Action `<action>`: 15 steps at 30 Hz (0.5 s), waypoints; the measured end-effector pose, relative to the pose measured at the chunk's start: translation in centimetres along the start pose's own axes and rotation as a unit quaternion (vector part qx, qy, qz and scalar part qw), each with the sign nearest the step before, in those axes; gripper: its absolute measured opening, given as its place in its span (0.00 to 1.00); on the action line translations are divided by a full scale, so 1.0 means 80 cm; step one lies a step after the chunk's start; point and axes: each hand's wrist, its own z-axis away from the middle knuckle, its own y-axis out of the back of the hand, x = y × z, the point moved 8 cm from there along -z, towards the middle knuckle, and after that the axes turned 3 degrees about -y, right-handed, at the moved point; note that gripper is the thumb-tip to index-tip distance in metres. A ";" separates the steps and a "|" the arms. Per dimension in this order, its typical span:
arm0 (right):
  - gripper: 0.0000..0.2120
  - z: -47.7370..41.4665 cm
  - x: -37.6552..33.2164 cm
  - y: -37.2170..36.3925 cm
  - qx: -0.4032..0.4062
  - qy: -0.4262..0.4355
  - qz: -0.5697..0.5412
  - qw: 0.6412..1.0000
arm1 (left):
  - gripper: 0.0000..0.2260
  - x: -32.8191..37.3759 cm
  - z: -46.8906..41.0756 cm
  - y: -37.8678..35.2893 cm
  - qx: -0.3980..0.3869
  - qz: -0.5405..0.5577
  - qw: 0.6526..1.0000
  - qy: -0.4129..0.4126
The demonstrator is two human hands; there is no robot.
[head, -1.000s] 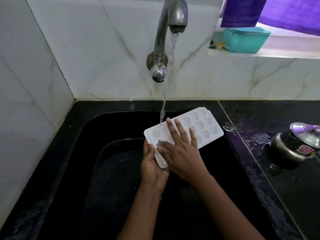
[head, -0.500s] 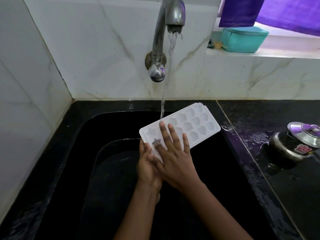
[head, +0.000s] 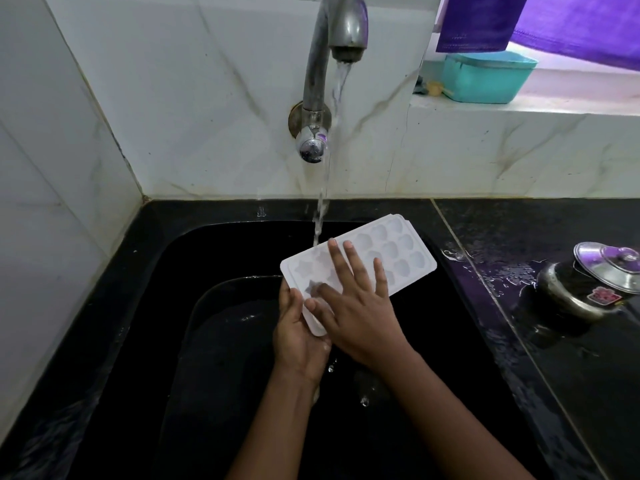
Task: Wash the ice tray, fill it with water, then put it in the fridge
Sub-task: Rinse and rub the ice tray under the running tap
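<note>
I'm gripping ice tray (head: 398,251) by near end w/ L hand (head: 298,336) over sink (head: 156,271) under running tap (head: 317,64), R hand (head: 360,306) flat, still rubbing cells, so wash is ongoing, no fill yet.

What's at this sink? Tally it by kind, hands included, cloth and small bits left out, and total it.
Ice tray: 1
Hands: 2, left hand holding the tray's near end, right hand flat on top
Tap: 1, running
Steel pot with lid: 1
Teal tub: 1
Total: 6
</note>
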 end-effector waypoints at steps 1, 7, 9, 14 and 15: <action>0.24 -0.002 -0.004 0.003 0.029 -0.001 0.010 1.000 | 0.14 -0.002 -0.001 -0.001 -0.001 0.000 1.000 0.005; 0.29 0.003 -0.009 -0.010 -0.040 0.013 -0.024 0.999 | 0.17 0.002 -0.006 0.008 0.007 -0.001 1.000 -0.003; 0.30 0.001 0.004 -0.005 -0.032 0.001 -0.013 0.999 | 0.14 -0.002 -0.003 0.003 0.002 -0.008 1.000 0.002; 0.24 0.003 -0.019 -0.002 0.052 -0.023 0.004 0.998 | 0.22 -0.008 -0.004 0.001 0.010 0.011 0.999 0.039; 0.26 0.005 -0.022 -0.007 0.029 -0.022 -0.008 0.999 | 0.25 -0.007 -0.002 0.001 0.016 0.015 0.999 0.048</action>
